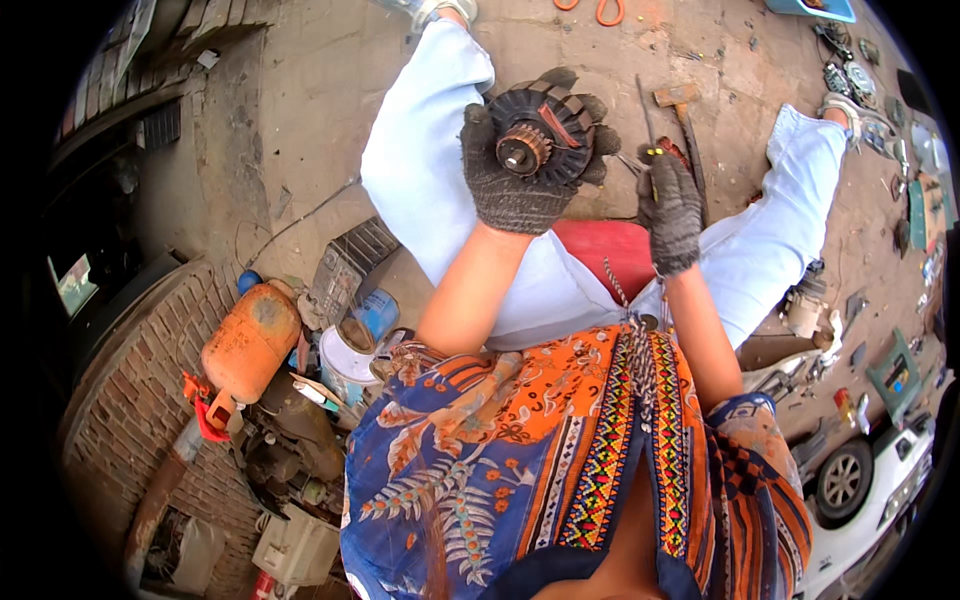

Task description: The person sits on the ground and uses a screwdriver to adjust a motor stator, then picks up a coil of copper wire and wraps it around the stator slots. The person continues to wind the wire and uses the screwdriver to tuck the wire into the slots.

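Note:
My left hand point(522, 200), in a dark knit work glove, is wrapped round a motor rotor point(560, 122). The rotor has dark blocks about its rim, a brown ribbed collar round a short shaft, and a reddish strip across its face. My right hand point(672, 210), gloved alike, is closed just right of the rotor, with small yellow spots at its fingertips. A slim metal piece point(630, 160) juts from it toward the rotor; its kind is too small to tell. Beyond the right hand a thin rod point(645, 110) and a hammer point(677, 96) lie on the ground.
Between my legs is a red seat-like surface point(605, 250). Orange-handled scissors point(607, 12) and a blue tub point(815, 8) are at the far side. On the left are an orange tank point(252, 335), paint cans point(350, 352) and a brick wall point(135, 400). Scattered parts and a white car point(890, 490) lie right.

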Tool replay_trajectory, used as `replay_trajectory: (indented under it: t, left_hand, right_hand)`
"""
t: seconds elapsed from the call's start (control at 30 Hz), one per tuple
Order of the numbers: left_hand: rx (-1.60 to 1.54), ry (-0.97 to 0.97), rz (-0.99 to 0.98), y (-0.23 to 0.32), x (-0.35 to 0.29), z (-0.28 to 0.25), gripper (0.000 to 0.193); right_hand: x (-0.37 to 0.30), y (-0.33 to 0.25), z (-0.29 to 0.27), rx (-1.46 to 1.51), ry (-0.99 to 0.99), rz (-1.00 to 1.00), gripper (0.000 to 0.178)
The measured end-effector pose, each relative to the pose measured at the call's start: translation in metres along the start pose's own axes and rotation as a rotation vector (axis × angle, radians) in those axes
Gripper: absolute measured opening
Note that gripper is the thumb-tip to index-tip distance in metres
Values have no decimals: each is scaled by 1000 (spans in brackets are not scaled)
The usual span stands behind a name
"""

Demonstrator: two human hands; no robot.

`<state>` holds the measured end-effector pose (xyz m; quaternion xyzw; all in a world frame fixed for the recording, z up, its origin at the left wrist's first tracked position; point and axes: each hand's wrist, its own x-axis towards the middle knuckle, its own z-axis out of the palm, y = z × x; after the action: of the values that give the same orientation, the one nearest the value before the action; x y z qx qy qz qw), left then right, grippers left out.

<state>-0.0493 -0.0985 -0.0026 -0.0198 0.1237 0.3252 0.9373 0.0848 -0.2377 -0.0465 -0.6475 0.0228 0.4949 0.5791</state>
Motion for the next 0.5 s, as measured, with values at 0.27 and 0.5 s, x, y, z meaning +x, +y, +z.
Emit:
replay_trajectory:
  t: [0.27,0.5]
  left_hand:
    - [124,7,145,4,5,-23,72]
    - [312,-338,185,6,22,-4,39]
  right_hand:
    - [-93,-62,-15,-419,-240,-389,24]
    - [-94,-54,7,-423,-298,-292,20]
